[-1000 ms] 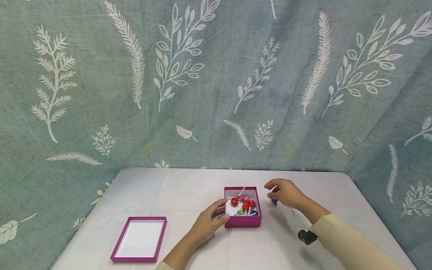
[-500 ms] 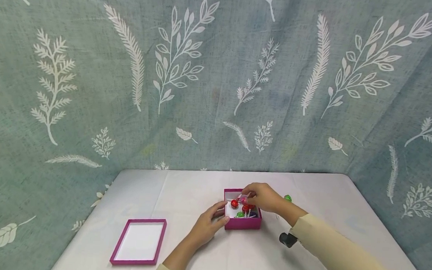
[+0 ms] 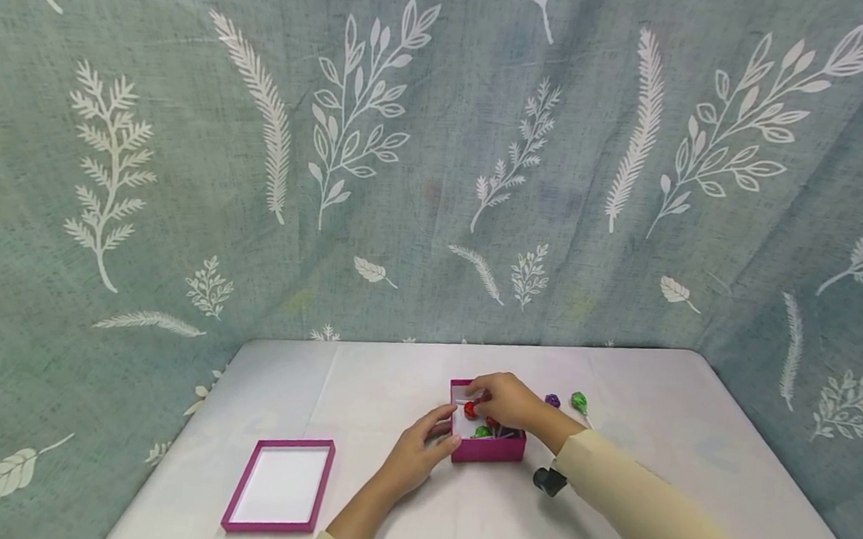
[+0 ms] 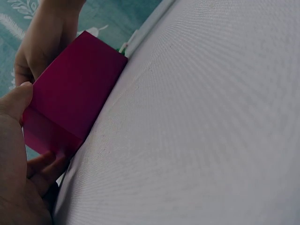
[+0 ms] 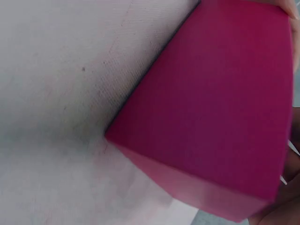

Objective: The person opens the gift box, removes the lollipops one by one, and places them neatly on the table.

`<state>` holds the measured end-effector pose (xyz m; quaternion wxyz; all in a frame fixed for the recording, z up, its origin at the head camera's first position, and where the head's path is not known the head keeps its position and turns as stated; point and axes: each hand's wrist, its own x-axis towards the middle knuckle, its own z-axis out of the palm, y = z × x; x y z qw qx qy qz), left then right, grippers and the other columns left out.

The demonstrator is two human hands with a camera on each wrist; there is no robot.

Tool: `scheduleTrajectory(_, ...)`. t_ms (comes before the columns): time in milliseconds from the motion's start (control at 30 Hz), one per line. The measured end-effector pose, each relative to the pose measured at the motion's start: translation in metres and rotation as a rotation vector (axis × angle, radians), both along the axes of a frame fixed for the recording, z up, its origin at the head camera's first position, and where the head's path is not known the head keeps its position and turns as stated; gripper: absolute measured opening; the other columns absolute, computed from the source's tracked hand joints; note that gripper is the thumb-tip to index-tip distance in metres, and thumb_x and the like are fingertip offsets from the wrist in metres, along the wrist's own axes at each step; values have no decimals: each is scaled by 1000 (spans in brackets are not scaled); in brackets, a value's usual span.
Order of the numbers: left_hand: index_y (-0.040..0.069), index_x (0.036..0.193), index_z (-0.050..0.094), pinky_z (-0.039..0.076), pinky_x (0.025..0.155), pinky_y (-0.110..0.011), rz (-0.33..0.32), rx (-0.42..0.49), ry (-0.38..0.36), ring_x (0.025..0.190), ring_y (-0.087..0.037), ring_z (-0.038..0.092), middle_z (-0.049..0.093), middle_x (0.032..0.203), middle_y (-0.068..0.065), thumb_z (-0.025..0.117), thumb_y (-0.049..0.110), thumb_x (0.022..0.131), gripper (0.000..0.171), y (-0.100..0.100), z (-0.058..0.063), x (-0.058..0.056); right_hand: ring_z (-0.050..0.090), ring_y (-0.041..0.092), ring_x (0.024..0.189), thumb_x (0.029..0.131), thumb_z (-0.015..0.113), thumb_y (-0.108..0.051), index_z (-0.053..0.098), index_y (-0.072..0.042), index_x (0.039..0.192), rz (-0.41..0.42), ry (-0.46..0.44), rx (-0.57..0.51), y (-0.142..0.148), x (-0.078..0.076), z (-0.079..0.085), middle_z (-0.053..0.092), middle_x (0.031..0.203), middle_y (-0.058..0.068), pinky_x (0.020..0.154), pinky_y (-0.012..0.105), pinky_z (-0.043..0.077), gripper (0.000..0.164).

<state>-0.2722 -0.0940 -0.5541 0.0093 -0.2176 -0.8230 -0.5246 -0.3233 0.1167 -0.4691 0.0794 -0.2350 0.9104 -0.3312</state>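
A magenta box (image 3: 486, 451) sits on the table with lollipops inside. My left hand (image 3: 413, 450) grips its left side, thumb at the near corner and fingers along the wall; the left wrist view shows the thumb (image 4: 18, 99) at the box edge. My right hand (image 3: 511, 402) reaches in over the box, fingers curled down and pinching a lollipop that the hand mostly hides. Beside its fingertips is a red lollipop (image 3: 470, 410), and a green lollipop (image 3: 482, 432) lies nearer the front wall. White sticks show by the right fingers (image 5: 291, 161) in the right wrist view.
A shallow magenta lid (image 3: 279, 484) with a white inside lies to the left. Right of the box, a purple lollipop (image 3: 552, 401) and another green lollipop (image 3: 579, 402) rest on the white tablecloth (image 3: 386, 375). A leaf-patterned curtain (image 3: 438, 178) hangs behind the table.
My right hand has moved left from beside the purple lollipop into the box, its fingers closing among the lollipops there. The left hand stays on the box.
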Motion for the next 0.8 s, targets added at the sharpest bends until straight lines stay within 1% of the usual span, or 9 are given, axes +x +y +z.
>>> scheduleTrajectory(67,20,146,45,39,104,-49,0,0,-1,124,-19,53,46,146,3,61,35,96,55,0,-1,-1,59,14,69,90,66,-3,69,-6,117,9,13,14,-3,-1,-3,68,100,8,65,31,51,27)
scheduleTrajectory(133,20,146,45,40,103,-49,1,1,3,123,-19,54,46,146,2,61,34,96,54,0,-2,-1,62,15,76,89,67,-4,70,-6,116,20,45,42,-6,-2,-5,69,101,8,69,34,53,27)
scheduleTrajectory(233,20,146,45,40,103,-48,3,1,13,123,-19,54,46,146,1,62,31,96,54,0,-3,-1,63,16,91,88,71,-7,70,-8,115,21,102,114,-10,-2,-10,69,108,6,81,38,53,27)
scheduleTrajectory(333,17,146,45,40,103,-50,0,9,25,122,-22,55,48,145,-2,62,28,97,53,1,0,2,62,14,94,85,74,-9,71,-12,114,12,147,208,-14,-2,-13,70,105,1,85,39,52,29)
scheduleTrajectory(367,14,146,45,40,103,-51,-6,18,27,122,-24,55,48,144,-4,62,27,97,54,1,2,3,62,14,93,85,75,-10,72,-14,114,10,166,243,-15,-2,-14,70,103,-1,85,38,51,30)
scheduleTrajectory(500,6,144,45,39,102,-53,-35,38,31,121,-31,55,49,143,-11,62,23,96,54,2,23,14,63,16,90,83,75,-10,72,-15,110,28,290,363,-19,0,-18,69,96,-3,82,38,52,27)
scheduleTrajectory(600,4,143,45,40,102,-52,-45,36,35,120,-32,56,50,142,-13,62,23,97,53,2,35,21,64,18,87,85,72,-9,72,-14,104,36,361,401,-22,0,-20,68,91,-2,79,38,53,19)
scheduleTrajectory(700,4,143,45,39,103,-52,-46,42,29,121,-32,55,49,142,-13,62,23,96,53,2,37,22,63,18,81,86,71,-7,72,-13,97,27,376,410,-25,-1,-21,67,86,-2,73,37,53,12)
scheduleTrajectory(800,4,143,45,37,104,-53,-47,50,24,122,-32,55,49,142,-14,63,23,96,54,2,37,21,64,18,82,88,70,-8,72,-14,97,19,375,419,-26,-2,-22,67,86,-2,73,37,54,11)
